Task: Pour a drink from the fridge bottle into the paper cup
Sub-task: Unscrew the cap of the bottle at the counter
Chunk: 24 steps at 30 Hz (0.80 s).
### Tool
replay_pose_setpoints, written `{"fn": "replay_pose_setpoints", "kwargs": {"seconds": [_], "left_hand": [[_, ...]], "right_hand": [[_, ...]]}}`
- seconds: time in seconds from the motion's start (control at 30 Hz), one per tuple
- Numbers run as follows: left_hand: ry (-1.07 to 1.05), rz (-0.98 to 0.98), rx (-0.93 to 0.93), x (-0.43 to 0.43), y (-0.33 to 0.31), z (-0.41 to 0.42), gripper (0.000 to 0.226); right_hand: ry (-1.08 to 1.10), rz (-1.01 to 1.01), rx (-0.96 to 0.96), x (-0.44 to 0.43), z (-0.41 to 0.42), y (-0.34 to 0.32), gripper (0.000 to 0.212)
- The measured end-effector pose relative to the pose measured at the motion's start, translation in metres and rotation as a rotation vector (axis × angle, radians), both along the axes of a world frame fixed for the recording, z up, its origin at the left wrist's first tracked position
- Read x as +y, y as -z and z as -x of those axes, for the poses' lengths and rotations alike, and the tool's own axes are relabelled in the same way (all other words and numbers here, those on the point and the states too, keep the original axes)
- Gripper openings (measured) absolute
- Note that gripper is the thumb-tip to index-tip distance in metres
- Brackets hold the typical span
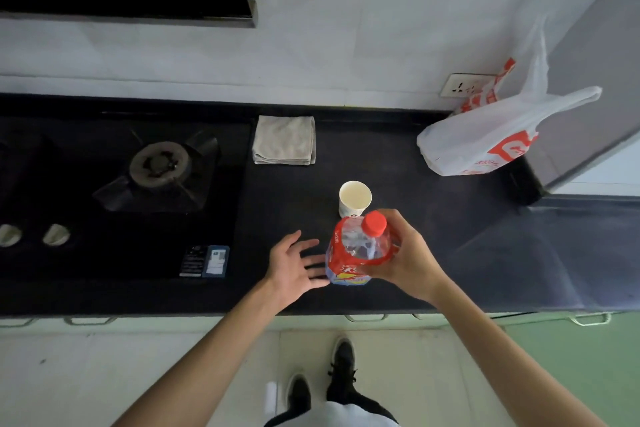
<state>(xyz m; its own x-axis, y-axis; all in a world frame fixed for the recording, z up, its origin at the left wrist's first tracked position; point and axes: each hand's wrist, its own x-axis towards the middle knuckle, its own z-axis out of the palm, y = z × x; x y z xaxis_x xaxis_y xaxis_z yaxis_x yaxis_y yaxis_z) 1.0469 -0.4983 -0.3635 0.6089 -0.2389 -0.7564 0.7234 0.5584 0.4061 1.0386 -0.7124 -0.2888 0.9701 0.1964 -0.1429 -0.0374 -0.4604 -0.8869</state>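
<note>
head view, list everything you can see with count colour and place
bottle: 1, clear with red label and red cap, upright on the counter, held by the right hand
cup: 1, white paper, just behind the bottle
cloth: 1, beige, folded, by the wall
bag: 1, white and red plastic, counter's right end
burner: 1, dark, on the hob at left
knobs: 2, pale, hob front
socket: 1, white, wall
shoes: 2, black, floor
left hand: open, beside the bottle
right hand: grip around the bottle

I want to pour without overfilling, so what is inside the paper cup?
The paper cup shows only a pale interior, with no visible liquid. Its near lower side is covered by the bottle, whose red cap is on.
</note>
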Motion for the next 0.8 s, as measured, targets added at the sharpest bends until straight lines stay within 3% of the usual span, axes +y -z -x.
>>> {"fn": "replay_pose_setpoints", "kwargs": {"seconds": [0.8], "left_hand": [[-0.070, -0.095, 0.030, -0.011, 0.018, -0.002, 0.051]], "right_hand": [[-0.108, 0.034, 0.048, 0.005, -0.016, 0.035, 0.080]]}}
